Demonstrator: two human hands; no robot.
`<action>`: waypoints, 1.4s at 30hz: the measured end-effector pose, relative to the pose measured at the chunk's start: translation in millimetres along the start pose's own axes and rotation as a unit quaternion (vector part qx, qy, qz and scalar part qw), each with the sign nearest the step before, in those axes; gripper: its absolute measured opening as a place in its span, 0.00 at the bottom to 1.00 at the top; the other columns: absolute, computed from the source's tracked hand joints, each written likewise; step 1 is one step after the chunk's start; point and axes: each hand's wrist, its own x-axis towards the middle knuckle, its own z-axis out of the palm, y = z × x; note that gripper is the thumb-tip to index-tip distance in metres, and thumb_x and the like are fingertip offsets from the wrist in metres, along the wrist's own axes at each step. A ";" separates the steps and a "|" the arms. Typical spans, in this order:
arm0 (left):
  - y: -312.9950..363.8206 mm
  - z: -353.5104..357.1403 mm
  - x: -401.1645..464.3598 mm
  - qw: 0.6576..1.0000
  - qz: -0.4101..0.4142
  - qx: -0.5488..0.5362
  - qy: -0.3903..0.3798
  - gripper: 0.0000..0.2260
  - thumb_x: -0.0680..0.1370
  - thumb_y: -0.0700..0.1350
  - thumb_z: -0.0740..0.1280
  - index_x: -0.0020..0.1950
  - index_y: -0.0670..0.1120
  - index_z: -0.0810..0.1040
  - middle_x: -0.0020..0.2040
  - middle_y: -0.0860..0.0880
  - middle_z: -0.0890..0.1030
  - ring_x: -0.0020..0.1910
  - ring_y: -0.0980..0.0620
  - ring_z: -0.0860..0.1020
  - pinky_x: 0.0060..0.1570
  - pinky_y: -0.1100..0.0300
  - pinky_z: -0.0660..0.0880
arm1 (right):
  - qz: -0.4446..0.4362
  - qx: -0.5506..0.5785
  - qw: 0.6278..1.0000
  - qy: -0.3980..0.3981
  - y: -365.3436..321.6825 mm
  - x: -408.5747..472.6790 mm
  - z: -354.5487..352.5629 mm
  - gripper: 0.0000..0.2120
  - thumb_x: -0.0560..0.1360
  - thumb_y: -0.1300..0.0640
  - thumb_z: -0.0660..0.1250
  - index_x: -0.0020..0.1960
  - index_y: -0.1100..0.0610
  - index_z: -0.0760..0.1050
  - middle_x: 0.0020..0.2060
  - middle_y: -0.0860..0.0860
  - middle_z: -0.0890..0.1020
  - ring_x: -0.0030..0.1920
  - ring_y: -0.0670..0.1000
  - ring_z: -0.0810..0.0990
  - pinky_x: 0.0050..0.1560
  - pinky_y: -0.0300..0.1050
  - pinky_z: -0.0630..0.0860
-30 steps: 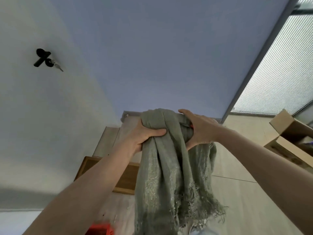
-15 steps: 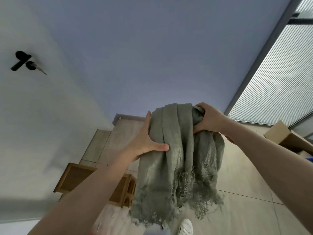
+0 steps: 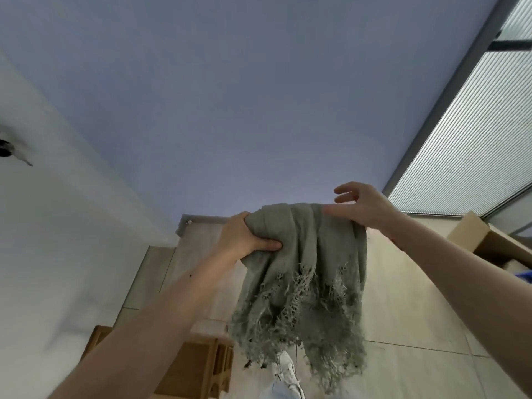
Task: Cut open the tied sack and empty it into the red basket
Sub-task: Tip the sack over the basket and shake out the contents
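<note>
I see the grey-green sack (image 3: 305, 272) held up in the air in front of me, its frayed, ragged edge hanging down over the floor (image 3: 403, 312). My left hand (image 3: 244, 240) grips a bunched fold at the sack's upper left corner, thumb pressed into the cloth. My right hand (image 3: 362, 207) sits at the upper right edge with its fingers spread and loose; the thumb side touches the cloth, but I cannot tell whether it pinches anything. The two hands are apart, with the sack's top edge stretched between them. Below the cloth a white shoe (image 3: 285, 370) shows on the floor, a wooden crate (image 3: 195, 370) lies lower left, and a cardboard box (image 3: 486, 240) stands at right. I can read no writing or labels anywhere.
</note>
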 end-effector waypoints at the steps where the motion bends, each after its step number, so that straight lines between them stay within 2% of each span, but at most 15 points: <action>1: 1.8 -2.4 9.8 1.000 -0.011 0.011 0.004 0.31 0.56 0.52 0.86 0.54 0.48 0.78 0.48 0.53 0.83 0.48 0.53 0.82 0.45 0.57 0.80 | -0.028 -0.033 0.999 0.009 -3.0 1.7 0.7 0.42 0.61 0.29 0.73 0.69 0.48 0.72 0.62 0.47 0.80 0.57 0.46 0.79 0.54 0.44 0.76; 3: 5.6 -2.8 28.2 1.000 -0.028 0.010 0.002 0.32 0.54 0.53 0.86 0.53 0.47 0.80 0.48 0.51 0.85 0.47 0.51 0.83 0.48 0.52 0.82 | -0.073 -0.161 0.984 -0.037 -8.2 4.2 10.6 0.57 0.54 0.19 0.67 0.76 0.46 0.63 0.68 0.47 0.77 0.63 0.50 0.77 0.63 0.51 0.74; 6: 14.5 4.0 50.4 0.999 -0.034 -0.017 -0.020 0.28 0.53 0.49 0.87 0.49 0.49 0.83 0.47 0.50 0.87 0.47 0.51 0.85 0.49 0.50 0.83 | -0.118 -0.354 0.924 -0.082 -5.8 15.5 32.3 0.66 0.52 0.20 0.69 0.80 0.46 0.47 0.72 0.48 0.71 0.65 0.55 0.76 0.62 0.54 0.73; 9: 21.4 10.3 71.6 0.989 -0.079 -0.108 -0.058 0.24 0.56 0.41 0.86 0.49 0.45 0.84 0.47 0.47 0.87 0.47 0.50 0.86 0.49 0.50 0.83 | -0.109 -0.368 0.923 -0.033 6.9 39.5 35.2 0.62 0.56 0.31 0.76 0.79 0.46 0.47 0.60 0.49 0.79 0.57 0.56 0.80 0.48 0.48 0.70; 13: 21.5 12.4 97.6 0.971 -0.119 -0.153 -0.141 0.29 0.58 0.38 0.84 0.57 0.42 0.82 0.53 0.44 0.86 0.52 0.46 0.85 0.53 0.50 0.82 | -0.106 -0.344 0.933 0.012 19.2 65.5 30.2 0.52 0.60 0.36 0.77 0.77 0.44 0.56 0.55 0.50 0.83 0.54 0.57 0.81 0.47 0.48 0.70; 17: 22.7 24.7 137.1 0.976 -0.084 -0.145 -0.140 0.46 0.51 0.51 0.87 0.66 0.46 0.76 0.60 0.46 0.83 0.60 0.46 0.81 0.60 0.47 0.78 | -0.114 -0.326 0.938 0.029 28.6 107.1 14.0 0.46 0.62 0.38 0.77 0.74 0.42 0.60 0.53 0.49 0.83 0.51 0.56 0.81 0.45 0.46 0.67; 19: 31.6 33.7 150.7 0.990 -0.074 -0.058 -0.104 0.53 0.54 0.58 0.85 0.75 0.54 0.65 0.70 0.48 0.71 0.67 0.47 0.73 0.64 0.50 0.74 | -0.121 -0.339 0.932 0.031 34.2 132.2 1.5 0.44 0.63 0.38 0.76 0.74 0.42 0.61 0.52 0.49 0.84 0.51 0.55 0.82 0.46 0.47 0.71; 22: 52.8 40.8 160.8 0.997 -0.070 0.043 0.010 0.48 0.63 0.68 0.76 0.77 0.64 0.55 0.76 0.46 0.55 0.74 0.44 0.62 0.70 0.48 0.67 | -0.123 -0.361 0.924 0.036 40.5 168.5 -18.4 0.42 0.64 0.38 0.75 0.73 0.43 0.62 0.52 0.48 0.84 0.51 0.55 0.82 0.48 0.49 0.74; 25: 71.9 45.6 177.9 0.993 -0.114 -0.029 0.014 0.40 0.69 0.72 0.66 0.77 0.62 0.56 0.70 0.45 0.71 0.58 0.44 0.77 0.54 0.51 0.77 | -0.131 -0.369 0.919 0.053 44.7 204.8 -39.3 0.39 0.67 0.39 0.74 0.73 0.45 0.62 0.51 0.47 0.83 0.49 0.55 0.82 0.47 0.49 0.75; 27: 82.0 55.0 192.1 0.954 -0.233 -0.164 -0.090 0.40 0.69 0.75 0.61 0.76 0.58 0.59 0.54 0.42 0.82 0.39 0.45 0.81 0.38 0.55 0.79 | -0.140 -0.376 0.914 0.059 50.3 224.9 -47.8 0.38 0.69 0.40 0.73 0.73 0.45 0.61 0.52 0.46 0.83 0.49 0.55 0.82 0.47 0.49 0.76; 28: 87.0 59.3 199.1 0.917 -0.290 -0.238 -0.136 0.41 0.67 0.76 0.60 0.75 0.57 0.60 0.52 0.38 0.83 0.40 0.42 0.84 0.39 0.52 0.81 | -0.144 -0.378 0.913 0.057 52.4 233.0 -50.2 0.37 0.69 0.40 0.73 0.73 0.45 0.61 0.53 0.46 0.83 0.48 0.55 0.82 0.47 0.49 0.76; 31: 77.8 74.4 232.0 0.780 -0.397 -0.444 -0.191 0.57 0.60 0.77 0.64 0.76 0.39 0.56 0.71 0.28 0.68 0.68 0.28 0.72 0.63 0.33 0.72 | -0.180 -0.359 0.915 0.034 55.8 254.5 -45.7 0.39 0.68 0.38 0.73 0.74 0.44 0.62 0.55 0.45 0.82 0.49 0.54 0.82 0.43 0.45 0.69; 33: 71.9 83.6 253.0 0.717 -0.378 -0.546 -0.212 0.62 0.55 0.76 0.68 0.76 0.36 0.56 0.76 0.30 0.62 0.73 0.28 0.64 0.62 0.26 0.67 | -0.211 -0.343 0.916 0.007 60.3 270.1 -39.6 0.40 0.67 0.37 0.75 0.74 0.43 0.63 0.54 0.44 0.83 0.47 0.53 0.82 0.41 0.43 0.68; 37: 50.2 100.0 296.5 0.700 -0.316 -0.631 -0.106 0.52 0.57 0.65 0.80 0.74 0.45 0.66 0.71 0.36 0.72 0.68 0.33 0.72 0.59 0.28 0.72 | -0.245 -0.323 0.913 -0.032 79.2 302.0 -24.2 0.42 0.64 0.37 0.78 0.73 0.47 0.68 0.53 0.46 0.85 0.45 0.56 0.83 0.46 0.47 0.76; 42: 10.8 125.6 346.3 0.731 -0.266 -0.628 -0.014 0.20 0.78 0.52 0.68 0.67 0.45 0.78 0.62 0.41 0.83 0.62 0.40 0.80 0.62 0.42 0.76 | -0.209 -0.324 0.916 -0.113 101.0 338.1 7.2 0.52 0.59 0.32 0.77 0.77 0.41 0.58 0.68 0.43 0.75 0.57 0.53 0.80 0.55 0.47 0.74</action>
